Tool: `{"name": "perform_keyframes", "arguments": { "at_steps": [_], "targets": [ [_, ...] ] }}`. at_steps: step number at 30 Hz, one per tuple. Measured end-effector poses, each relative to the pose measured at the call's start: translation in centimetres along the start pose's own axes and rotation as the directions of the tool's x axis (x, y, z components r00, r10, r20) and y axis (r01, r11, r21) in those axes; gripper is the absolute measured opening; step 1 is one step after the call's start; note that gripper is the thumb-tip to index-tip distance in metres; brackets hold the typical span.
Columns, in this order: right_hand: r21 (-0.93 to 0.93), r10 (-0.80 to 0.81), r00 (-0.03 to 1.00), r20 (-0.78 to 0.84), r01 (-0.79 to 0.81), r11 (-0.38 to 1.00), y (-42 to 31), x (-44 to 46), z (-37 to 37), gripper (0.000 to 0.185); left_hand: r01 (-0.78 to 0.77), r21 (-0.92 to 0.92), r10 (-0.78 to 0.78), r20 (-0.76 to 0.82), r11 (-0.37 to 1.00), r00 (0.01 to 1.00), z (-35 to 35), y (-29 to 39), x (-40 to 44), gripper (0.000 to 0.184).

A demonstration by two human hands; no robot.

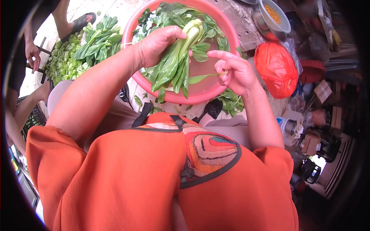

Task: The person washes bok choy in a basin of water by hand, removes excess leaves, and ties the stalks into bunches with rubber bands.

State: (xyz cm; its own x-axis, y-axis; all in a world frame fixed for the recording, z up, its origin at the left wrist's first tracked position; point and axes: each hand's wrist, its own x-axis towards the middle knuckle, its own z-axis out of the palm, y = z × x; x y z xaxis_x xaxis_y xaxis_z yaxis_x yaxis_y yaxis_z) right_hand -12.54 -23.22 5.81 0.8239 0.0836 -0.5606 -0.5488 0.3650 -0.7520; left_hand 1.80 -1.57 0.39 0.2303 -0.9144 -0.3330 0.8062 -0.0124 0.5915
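My left hand (160, 44) is closed around a bunch of bok choy (175, 63), its pale root end up and its wet green leaves hanging down. My right hand (237, 73) pinches the stem of a single narrow leaf (199, 78) between thumb and fingers, with the index finger stretched out toward the bunch. Both hands are over a red plastic basin (233, 27), which holds water and more leafy greens (181, 13). Whether the narrow leaf is still joined to the bunch, I cannot tell.
Bok choy (98, 42) lies in a heap at the left, near another person's foot (79, 25). Loose leaves (231, 102) are on the floor below the basin. At the right are a red plastic bag (276, 69) and a bowl with yellow contents (271, 14).
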Motion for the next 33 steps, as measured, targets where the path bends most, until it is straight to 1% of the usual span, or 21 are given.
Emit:
{"name": "perform_keyframes", "arguments": {
  "at_steps": [1,2,3,4,5,6,8,9,12,14,16,20,21,22,25,27,28,30,31,32,33],
  "targets": [
    [0.007,-0.026,0.999,0.023,0.026,1.0,-0.2,-0.1,0.0,0.038,-0.027,0.008,0.027,-0.002,1.0,1.0,0.5,0.6,-0.3,0.037],
    [0.015,-0.052,0.998,0.046,0.051,0.999,-0.4,-0.3,-0.1,0.037,-0.026,0.008,0.026,-0.001,1.0,1.0,0.4,0.6,-0.2,0.037],
    [0.015,-0.051,0.998,0.045,0.05,0.999,-0.5,-0.4,-0.3,0.037,-0.085,0.151,0.094,-0.052,0.985,0.994,0.4,0.6,-0.2,0.033],
    [0.02,-0.091,0.992,0.083,0.09,0.996,-0.6,-0.5,-0.5,0.035,-0.133,0.294,0.166,-0.093,0.947,0.982,0.4,0.6,-0.1,0.029],
    [0.027,-0.131,0.984,0.12,0.129,0.991,-0.6,-0.7,-0.7,0.033,-0.148,0.296,0.189,-0.114,0.944,0.975,0.4,0.5,-0.2,0.027],
    [0.027,-0.13,0.984,0.118,0.127,0.991,-0.7,-0.8,-0.9,0.033,-0.147,0.294,0.187,-0.113,0.944,0.976,0.3,0.4,-0.1,0.027],
    [0.089,-0.215,0.953,0.214,0.2,0.976,-0.8,-1.1,-1.2,0.029,-0.173,0.187,0.188,-0.061,0.967,0.98,-0.2,0.2,0.2,0.026],
    [0.108,-0.239,0.947,0.213,0.22,0.969,-0.9,-1.2,-1.1,0.028,-0.17,0.163,0.181,-0.057,0.972,0.982,0.0,0.3,0.3,0.03],
    [0.145,-0.251,0.93,0.269,0.218,0.965,-1.0,-1.3,-1.2,0.028,-0.174,0.106,0.176,-0.011,0.979,0.984,0.4,0.3,0.1,0.032],
    [0.153,-0.247,0.931,0.27,0.211,0.965,-1.0,-1.3,-1.1,0.028,-0.183,0.088,0.183,0.016,0.979,0.983,0.6,0.4,0.0,0.033],
    [0.162,-0.242,0.932,0.271,0.203,0.966,-0.8,-1.3,-1.0,0.027,-0.135,0.056,0.132,0.056,0.989,0.99,0.5,0.5,-0.1,0.036],
    [0.197,-0.251,0.92,0.301,0.198,0.96,-0.7,-1.2,-1.2,0.026,-0.131,0.041,0.128,0.064,0.991,0.99,-0.1,0.4,0.3,0.034],
    [0.198,-0.257,0.914,0.314,0.202,0.959,-0.7,-1.2,-1.2,0.026,-0.123,0.029,0.12,0.095,0.992,0.988,-0.2,0.5,0.3,0.036],
    [0.198,-0.257,0.914,0.314,0.201,0.959,-0.7,-1.2,-1.1,0.026,-0.115,0.018,0.112,0.125,0.993,0.986,-0.2,0.4,0.3,0.038],
    [0.184,-0.239,0.924,0.297,0.19,0.964,-0.8,-1.3,-0.8,0.026,-0.106,0.044,0.1,0.116,0.993,0.988,0.3,0.1,0.2,0.039],
    [0.114,-0.17,0.961,0.217,0.148,0.982,-0.9,-1.2,-0.1,0.025,-0.075,0.009,0.073,0.124,0.997,0.99,0.9,-0.4,0.1,0.04],
    [0.116,-0.17,0.962,0.214,0.148,0.982,-0.8,-1.0,0.5,0.025,-0.044,-0.026,0.047,0.134,0.999,0.99,1.2,-0.7,0.1,0.04],
    [0.127,-0.174,0.983,0.061,0.165,0.978,-0.5,-0.6,1.7,0.025,0.009,-0.049,-0.002,0.151,0.999,0.989,1.9,-1.2,0.0,0.042],
    [0.16,-0.21,0.972,0.106,0.192,0.968,-0.4,-0.2,1.5,0.023,0.02,-0.073,-0.008,0.158,0.997,0.987,2.0,-1.8,0.2,0.042],
    [0.163,-0.212,0.972,0.102,0.194,0.967,-0.4,-0.1,2.0,0.023,0.031,-0.095,-0.015,0.164,0.995,0.986,2.1,-2.3,0.4,0.043],
    [0.14,-0.226,0.974,0.013,0.222,0.965,-0.4,0.1,2.8,0.022,0.034,-0.093,-0.018,0.166,0.995,0.986,2.7,-2.3,0.2,0.043]
  ]
}}
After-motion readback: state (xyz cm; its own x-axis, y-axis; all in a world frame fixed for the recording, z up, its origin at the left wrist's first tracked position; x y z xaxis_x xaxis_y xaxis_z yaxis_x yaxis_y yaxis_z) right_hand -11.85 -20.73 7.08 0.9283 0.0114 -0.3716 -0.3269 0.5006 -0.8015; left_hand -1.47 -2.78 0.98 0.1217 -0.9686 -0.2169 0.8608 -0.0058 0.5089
